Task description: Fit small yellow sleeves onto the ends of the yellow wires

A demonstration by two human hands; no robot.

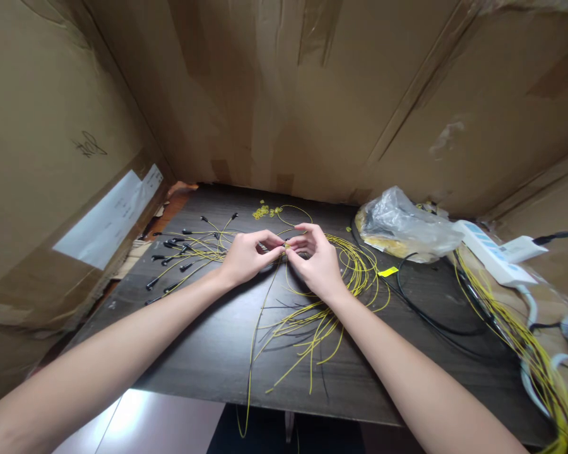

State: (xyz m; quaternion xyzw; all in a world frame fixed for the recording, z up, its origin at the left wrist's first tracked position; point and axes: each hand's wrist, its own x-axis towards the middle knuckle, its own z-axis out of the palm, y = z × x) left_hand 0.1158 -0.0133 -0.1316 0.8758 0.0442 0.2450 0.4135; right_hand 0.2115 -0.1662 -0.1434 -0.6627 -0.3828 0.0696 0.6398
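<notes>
My left hand (247,257) and my right hand (318,261) meet above the middle of the table, fingertips nearly touching. Both are closed in a pinch, thumb against fingers. A small yellow piece (287,246) shows at the right fingertips. From between the hands a thin yellow wire (252,343) hangs down past the table's front edge; the left fingertips appear to grip it. Beside and beneath my right hand lies a coiled bundle of yellow wires (360,271), its loose ends spread toward the front. Left of my left hand, several yellow wires end in black connectors (184,232).
Small yellow pieces (261,211) lie in a pile at the back of the dark table (194,353). At the right are a clear plastic bag (407,224), a white power strip (495,252), black cables (421,318) and more yellow wires (530,353). Cardboard walls (274,94) enclose the back and sides.
</notes>
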